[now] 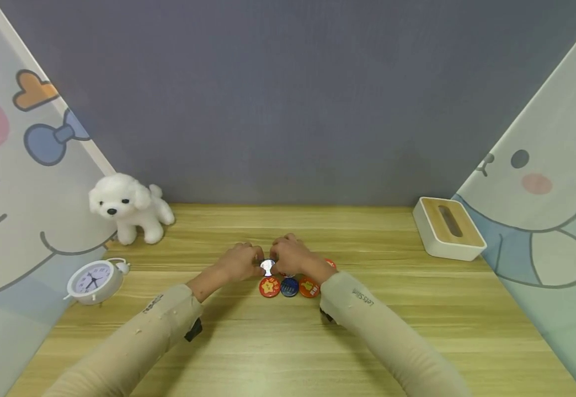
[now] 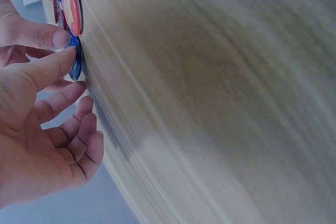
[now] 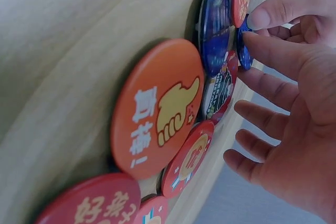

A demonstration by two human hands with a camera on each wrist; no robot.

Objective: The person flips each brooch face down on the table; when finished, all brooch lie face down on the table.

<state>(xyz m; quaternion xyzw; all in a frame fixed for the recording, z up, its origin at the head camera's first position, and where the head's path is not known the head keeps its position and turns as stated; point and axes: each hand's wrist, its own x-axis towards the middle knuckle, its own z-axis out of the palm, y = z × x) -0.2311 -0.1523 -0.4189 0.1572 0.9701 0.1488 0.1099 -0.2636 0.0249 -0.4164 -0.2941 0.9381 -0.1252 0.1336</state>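
Wooden desk [image 1: 288,342] against a grey wall [image 1: 288,99], cartoon curtains on both sides. Biggest stuff first: white plush dog [image 1: 128,207] back left, tissue box with a wooden lid [image 1: 448,227] back right, little alarm clock [image 1: 94,281] near my left elbow.

Then the pin badges in the middle. A row of three sits closest to me: red star badge [image 1: 270,286], dark blue badge [image 1: 289,286], orange thumbs-up badge [image 1: 309,286], with more tucked behind under my right hand [image 1: 295,257]. Between both hands there's a small blue-rimmed badge [image 1: 267,267], shiny back facing up, lifted just behind the star one. My left hand [image 1: 240,262] pinches it thumb and forefinger, other fingers loose; my right hand pinches the opposite edge the same way.

Worry: it's a fingertip grip on a thin slick rim, so it could slip and drop onto the row, knocking the badges out of line. The wrist views are blurry, so I can't tell whether a pin is open.
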